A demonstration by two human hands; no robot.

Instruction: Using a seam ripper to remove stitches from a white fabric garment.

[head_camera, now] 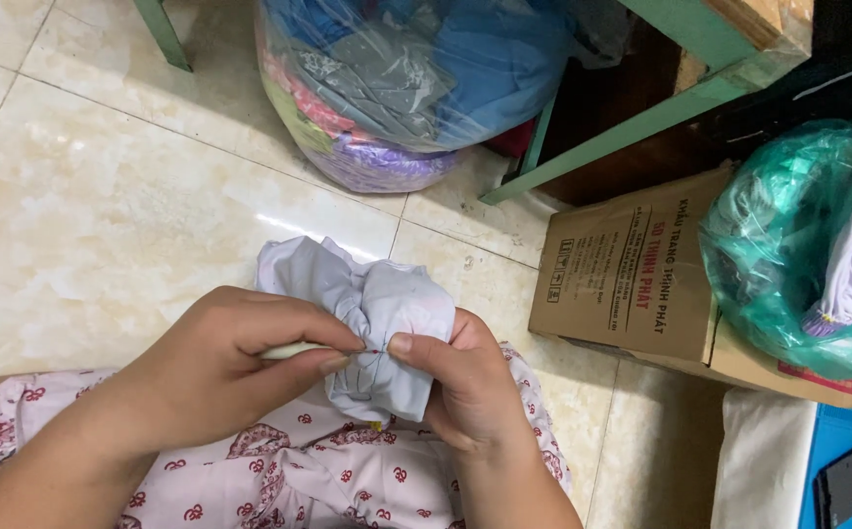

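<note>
Above lap | pale cloth bunched between left hand, right hand

Bright even light, glare streak on floor tiles, sharp focus

Both hands meet over a bunched pale lilac cloth — the left hand pinches a slim cream-handled tool against it, and the right hand grips the cloth's right side. Farther off on the tiled floor stand a clear bag of clothes, a cardboard box and, at right, a green bag.
</note>
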